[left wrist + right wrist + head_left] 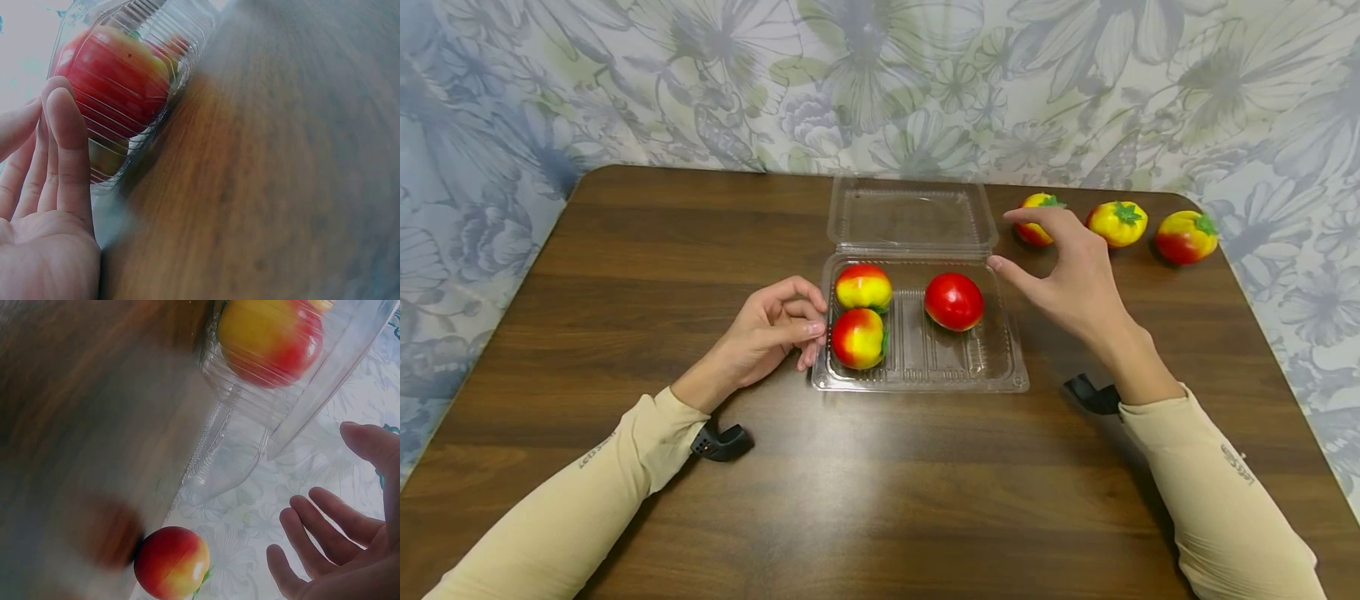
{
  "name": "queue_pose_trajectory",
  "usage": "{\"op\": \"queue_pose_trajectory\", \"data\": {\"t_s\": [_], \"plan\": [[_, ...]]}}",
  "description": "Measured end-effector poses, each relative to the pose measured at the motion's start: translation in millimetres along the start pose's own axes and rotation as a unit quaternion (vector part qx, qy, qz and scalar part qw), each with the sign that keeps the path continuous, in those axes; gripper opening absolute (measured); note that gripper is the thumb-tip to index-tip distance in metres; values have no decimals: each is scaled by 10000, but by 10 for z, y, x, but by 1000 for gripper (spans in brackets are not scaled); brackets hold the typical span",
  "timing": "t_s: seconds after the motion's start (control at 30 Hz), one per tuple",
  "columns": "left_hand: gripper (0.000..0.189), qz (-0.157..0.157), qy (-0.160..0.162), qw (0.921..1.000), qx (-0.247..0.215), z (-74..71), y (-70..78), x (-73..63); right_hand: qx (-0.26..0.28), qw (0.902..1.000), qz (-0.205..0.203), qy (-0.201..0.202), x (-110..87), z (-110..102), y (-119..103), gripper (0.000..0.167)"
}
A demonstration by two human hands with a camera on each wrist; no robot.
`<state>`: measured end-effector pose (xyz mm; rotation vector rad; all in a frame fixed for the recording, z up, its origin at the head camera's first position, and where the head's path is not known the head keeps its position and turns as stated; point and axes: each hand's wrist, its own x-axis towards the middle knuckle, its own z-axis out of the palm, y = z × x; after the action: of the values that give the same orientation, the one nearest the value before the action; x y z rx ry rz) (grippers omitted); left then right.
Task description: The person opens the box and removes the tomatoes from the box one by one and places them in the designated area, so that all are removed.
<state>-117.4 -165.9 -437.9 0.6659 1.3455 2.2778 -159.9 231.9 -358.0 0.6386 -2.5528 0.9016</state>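
Side by side on a brown table (880, 500), a person's two hands flank a clear plastic box (925, 383) holding three fruits, its lid (910, 208) laid back at 12 o'clock. Inside, two red-and-yellow fruits sit together against the left wall, one at 10 o'clock (862, 287) and one at 9 o'clock (856, 339), while a mostly red fruit (953, 302) rests apart from them at 2 o'clock. At 9 o'clock, outside the box, the left hand (767, 329) lies with fingers loosely bent and fingertips at the rim; whether they touch it, one cannot tell. Between 2 and 3 o'clock, the right hand (1063, 279) is raised, thumb and fingers spread wide in a C, near the box's 2 o'clock corner. Beyond it, three more red-and-yellow fruits, the near one (1030, 237) partly covered by the hand, the middle one (1116, 229) and the far one (1183, 242), line the table toward 2 o'clock, before a flowered wall (880, 83).
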Motion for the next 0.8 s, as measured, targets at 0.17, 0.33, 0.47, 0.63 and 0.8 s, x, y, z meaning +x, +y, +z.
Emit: {"op": "queue_pose_trajectory", "data": {"t_s": [0.17,0.33,0.47,0.63,0.8], "plan": [[22,8,-2,10000,12,7,-3,17,127,9998,-165,-41,-11,26,-47,52],[21,33,-15,10000,-8,3,-8,14,202,9993,-252,-167,-22,51,-109,52],[22,69,-18,10000,-5,0,-5,13,169,9983,-216,-512,-27,67,-148,51],[23,82,-6,10000,-9,11,-1,20,110,9940,-388,-1019,-34,97,-166,49],[23,68,1,10000,-11,16,4,22,132,9905,-569,-1242,-43,128,-167,48]]}}
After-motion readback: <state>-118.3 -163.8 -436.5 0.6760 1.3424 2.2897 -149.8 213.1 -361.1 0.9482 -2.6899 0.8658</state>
